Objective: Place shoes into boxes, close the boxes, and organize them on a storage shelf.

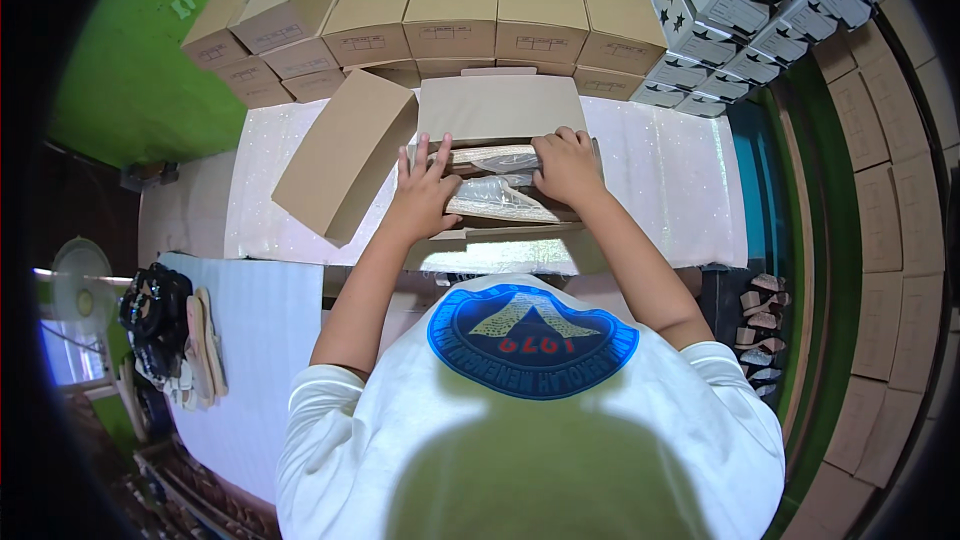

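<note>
Spanning most of the frame, the counter [660,180] is wearing a pale glittery cover and carrying the work.

- Stacked cardboard boxes [450,10]: lining the far edge, closed.
- Star-printed boxes [740,0]: piling at the far right.
- Loose lid [345,155]: leaning just left of the open box.
- Open shoebox [500,110]: sitting mid-counter, holding the plastic-wrapped footwear [495,195].
- Left hand [425,190]: pressing flat on the wrapping, fingers spread, not clenched.
- Right hand [568,168]: curling its grip over the wrapping's right end.
- Sandals [200,340]: lying on a white sheet at lower left.

Risk, as judged: uneven pressing could be bunching the wrapping or buckling the thin box wall, leaving the lid unable to seat.
</note>
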A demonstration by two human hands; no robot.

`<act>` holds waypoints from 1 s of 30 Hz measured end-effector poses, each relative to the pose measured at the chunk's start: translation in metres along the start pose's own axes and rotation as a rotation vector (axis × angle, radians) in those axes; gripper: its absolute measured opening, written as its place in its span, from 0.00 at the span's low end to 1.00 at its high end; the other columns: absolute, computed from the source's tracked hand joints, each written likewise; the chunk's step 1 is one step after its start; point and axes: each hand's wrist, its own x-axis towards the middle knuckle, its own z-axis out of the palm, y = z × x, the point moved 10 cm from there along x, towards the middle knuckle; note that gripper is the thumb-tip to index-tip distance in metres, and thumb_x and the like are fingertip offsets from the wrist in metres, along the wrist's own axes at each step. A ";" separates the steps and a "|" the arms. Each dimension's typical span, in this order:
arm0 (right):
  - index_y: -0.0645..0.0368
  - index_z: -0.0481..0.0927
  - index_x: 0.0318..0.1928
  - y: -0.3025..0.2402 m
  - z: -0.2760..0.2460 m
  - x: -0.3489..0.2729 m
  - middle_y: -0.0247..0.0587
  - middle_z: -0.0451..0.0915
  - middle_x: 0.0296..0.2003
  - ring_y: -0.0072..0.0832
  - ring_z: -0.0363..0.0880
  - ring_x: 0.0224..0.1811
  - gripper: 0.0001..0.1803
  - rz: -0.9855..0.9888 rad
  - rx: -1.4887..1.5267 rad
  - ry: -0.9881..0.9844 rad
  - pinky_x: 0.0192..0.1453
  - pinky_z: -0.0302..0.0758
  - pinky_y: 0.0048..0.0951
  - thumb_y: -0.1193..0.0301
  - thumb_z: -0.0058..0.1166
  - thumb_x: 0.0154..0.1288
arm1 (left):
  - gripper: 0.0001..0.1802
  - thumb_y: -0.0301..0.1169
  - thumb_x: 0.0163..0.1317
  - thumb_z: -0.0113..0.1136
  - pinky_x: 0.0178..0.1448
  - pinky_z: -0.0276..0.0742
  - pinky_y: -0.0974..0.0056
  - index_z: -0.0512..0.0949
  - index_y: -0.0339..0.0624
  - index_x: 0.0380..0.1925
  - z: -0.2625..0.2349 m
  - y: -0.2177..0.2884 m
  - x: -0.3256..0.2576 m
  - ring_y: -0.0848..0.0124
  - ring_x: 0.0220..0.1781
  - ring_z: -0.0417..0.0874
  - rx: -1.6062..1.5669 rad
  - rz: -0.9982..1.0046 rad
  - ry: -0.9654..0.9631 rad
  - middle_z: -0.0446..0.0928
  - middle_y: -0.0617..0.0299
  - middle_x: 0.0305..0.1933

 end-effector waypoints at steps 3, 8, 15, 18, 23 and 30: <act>0.48 0.75 0.43 -0.017 -0.017 -0.011 0.38 0.76 0.35 0.35 0.69 0.49 0.24 -0.089 -0.032 0.129 0.61 0.54 0.50 0.64 0.63 0.40 | 0.34 0.47 0.31 0.71 0.68 0.33 0.38 0.76 0.48 0.44 -0.004 0.012 0.011 0.48 0.72 0.37 -0.053 0.054 0.006 0.41 0.54 0.71; 0.51 0.74 0.42 -0.020 0.002 -0.005 0.38 0.76 0.36 0.35 0.68 0.49 0.25 -0.033 -0.072 0.019 0.63 0.50 0.54 0.61 0.65 0.40 | 0.32 0.48 0.32 0.71 0.69 0.32 0.38 0.78 0.48 0.41 0.005 0.029 0.023 0.50 0.72 0.36 0.005 0.135 -0.012 0.42 0.55 0.71; 0.51 0.79 0.36 -0.009 0.018 -0.006 0.40 0.79 0.30 0.35 0.71 0.48 0.18 0.071 -0.066 -0.176 0.65 0.46 0.57 0.60 0.63 0.43 | 0.25 0.50 0.35 0.68 0.67 0.31 0.35 0.81 0.47 0.33 0.010 0.025 0.021 0.51 0.72 0.36 -0.014 0.080 -0.023 0.44 0.56 0.71; 0.49 0.80 0.40 -0.008 0.018 -0.007 0.41 0.80 0.31 0.36 0.70 0.50 0.20 0.079 -0.011 -0.313 0.66 0.42 0.59 0.56 0.59 0.46 | 0.25 0.51 0.36 0.67 0.67 0.30 0.35 0.81 0.48 0.33 0.011 0.022 0.019 0.52 0.73 0.36 -0.010 0.051 -0.002 0.45 0.57 0.71; 0.48 0.77 0.49 -0.003 0.026 -0.010 0.42 0.80 0.37 0.38 0.69 0.53 0.27 0.057 0.070 -0.417 0.65 0.38 0.64 0.52 0.57 0.47 | 0.27 0.52 0.34 0.68 0.66 0.29 0.32 0.81 0.49 0.35 0.011 0.020 0.020 0.50 0.72 0.37 0.019 0.002 0.010 0.46 0.56 0.71; 0.45 0.56 0.65 -0.013 0.008 -0.034 0.41 0.66 0.58 0.41 0.56 0.65 0.54 0.010 -0.006 -0.324 0.65 0.31 0.67 0.44 0.64 0.35 | 0.41 0.58 0.23 0.70 0.65 0.30 0.32 0.77 0.55 0.44 0.005 0.003 0.014 0.51 0.72 0.38 0.048 -0.097 -0.017 0.48 0.53 0.70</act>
